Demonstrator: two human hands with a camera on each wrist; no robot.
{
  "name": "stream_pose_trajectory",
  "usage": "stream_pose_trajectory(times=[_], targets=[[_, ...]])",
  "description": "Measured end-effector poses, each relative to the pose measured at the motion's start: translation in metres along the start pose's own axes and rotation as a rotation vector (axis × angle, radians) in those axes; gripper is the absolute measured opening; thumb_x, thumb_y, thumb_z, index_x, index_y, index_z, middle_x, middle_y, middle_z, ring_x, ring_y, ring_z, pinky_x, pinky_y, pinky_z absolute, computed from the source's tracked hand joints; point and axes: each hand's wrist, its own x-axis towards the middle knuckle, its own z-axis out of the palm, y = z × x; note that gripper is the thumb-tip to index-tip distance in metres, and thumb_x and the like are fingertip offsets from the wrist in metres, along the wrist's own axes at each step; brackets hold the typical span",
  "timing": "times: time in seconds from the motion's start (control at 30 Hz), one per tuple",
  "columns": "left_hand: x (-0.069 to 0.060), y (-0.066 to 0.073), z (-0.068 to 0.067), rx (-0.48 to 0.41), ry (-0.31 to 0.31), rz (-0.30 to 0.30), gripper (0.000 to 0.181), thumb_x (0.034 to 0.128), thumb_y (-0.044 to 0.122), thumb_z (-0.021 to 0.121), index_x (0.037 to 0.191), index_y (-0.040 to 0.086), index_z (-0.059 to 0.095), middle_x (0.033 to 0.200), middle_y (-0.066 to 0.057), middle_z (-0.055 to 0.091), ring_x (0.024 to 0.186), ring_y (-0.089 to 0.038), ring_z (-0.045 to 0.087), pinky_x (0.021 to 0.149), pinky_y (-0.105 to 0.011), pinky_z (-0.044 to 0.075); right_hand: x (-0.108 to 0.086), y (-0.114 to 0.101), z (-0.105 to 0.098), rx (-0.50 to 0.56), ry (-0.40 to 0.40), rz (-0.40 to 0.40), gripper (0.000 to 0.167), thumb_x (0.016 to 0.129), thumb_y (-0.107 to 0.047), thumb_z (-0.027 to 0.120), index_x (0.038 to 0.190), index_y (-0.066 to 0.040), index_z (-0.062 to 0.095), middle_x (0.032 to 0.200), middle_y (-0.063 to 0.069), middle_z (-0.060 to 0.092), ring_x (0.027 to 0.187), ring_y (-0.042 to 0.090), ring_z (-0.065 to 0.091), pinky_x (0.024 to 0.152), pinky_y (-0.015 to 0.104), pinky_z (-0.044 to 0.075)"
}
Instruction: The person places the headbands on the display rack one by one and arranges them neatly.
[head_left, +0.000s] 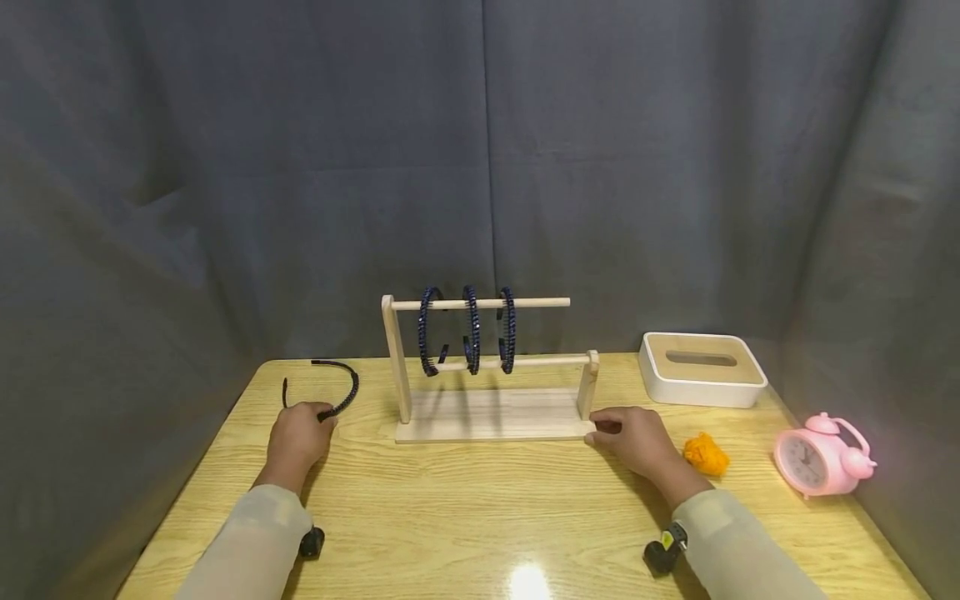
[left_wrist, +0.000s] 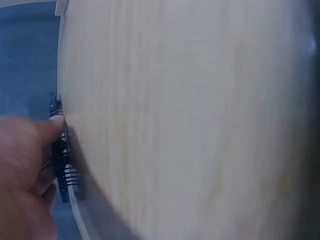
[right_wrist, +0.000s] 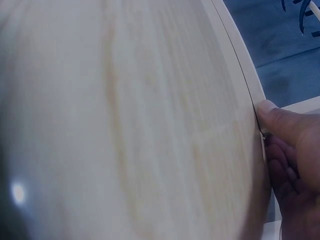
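A dark, toothed headband [head_left: 352,387] lies over the left part of the table, and my left hand [head_left: 298,437] pinches it between thumb and fingers. In the left wrist view, the thumb presses the beaded headband [left_wrist: 61,165] close to the tabletop. Three similar headbands hang on the upper rod of a wooden display rack [head_left: 495,412]; the middle headband [head_left: 472,329] hangs between the other two. My right hand [head_left: 637,437] grips the front right corner of the rack's base. In the right wrist view, the thumb of the right hand [right_wrist: 295,145] lies on the base's edge, fingers curled beside it.
A white tissue box [head_left: 701,392] with a wooden lid stands at the back right. An orange crumpled item [head_left: 706,455] lies beside the right wrist. Near the right table edge is a pink alarm clock [head_left: 817,458]. Grey curtains [head_left: 480,167] surround the table [head_left: 465,508].
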Motion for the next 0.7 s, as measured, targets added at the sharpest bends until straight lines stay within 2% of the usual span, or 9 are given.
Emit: stream_pose_trajectory(times=[0.2,0.4,0.5,0.7], targets=[[-0.007,-0.004,0.002,-0.022,0.012,0.001,0.03,0.1096,0.018,0.068,0.134,0.005,0.078,0.14,-0.026,0.071,0.134,-0.052,0.063,0.109,-0.067,0.055,0.0,0.001,0.001,0.01,-0.014,0.003,0.033,0.093,-0.024,0.09,0.122,-0.008,0.084,0.112,0.008,0.084,0.108,0.03,0.079,0.101,0.054,0.063],[-0.026,-0.013,0.0,-0.02,0.002,0.064,0.023,0.1061,0.017,0.073,0.126,0.011,0.084,0.133,-0.022,0.076,0.126,-0.05,0.069,0.1,-0.064,0.061,0.0,0.001,0.002,0.014,-0.01,-0.001,0.032,0.093,-0.023,0.09,0.121,-0.007,0.085,0.112,0.009,0.084,0.108,0.03,0.079,0.1,0.054,0.063],[-0.038,-0.016,-0.003,-0.034,-0.024,0.087,0.019,0.1037,0.017,0.077,0.12,0.015,0.086,0.131,-0.019,0.078,0.124,-0.048,0.071,0.098,-0.062,0.062,0.0,0.001,0.001,0.022,-0.011,0.007,0.033,0.093,-0.024,0.09,0.121,-0.007,0.084,0.113,0.01,0.084,0.108,0.031,0.079,0.101,0.054,0.063],[-0.061,-0.02,-0.013,-0.074,-0.111,0.164,0.015,0.0987,0.016,0.083,0.11,0.023,0.089,0.123,-0.01,0.082,0.127,-0.045,0.07,0.108,-0.066,0.057,0.0,0.001,0.0,0.04,-0.017,0.021,0.033,0.093,-0.024,0.09,0.121,-0.008,0.085,0.113,0.009,0.084,0.109,0.03,0.078,0.101,0.054,0.063]])
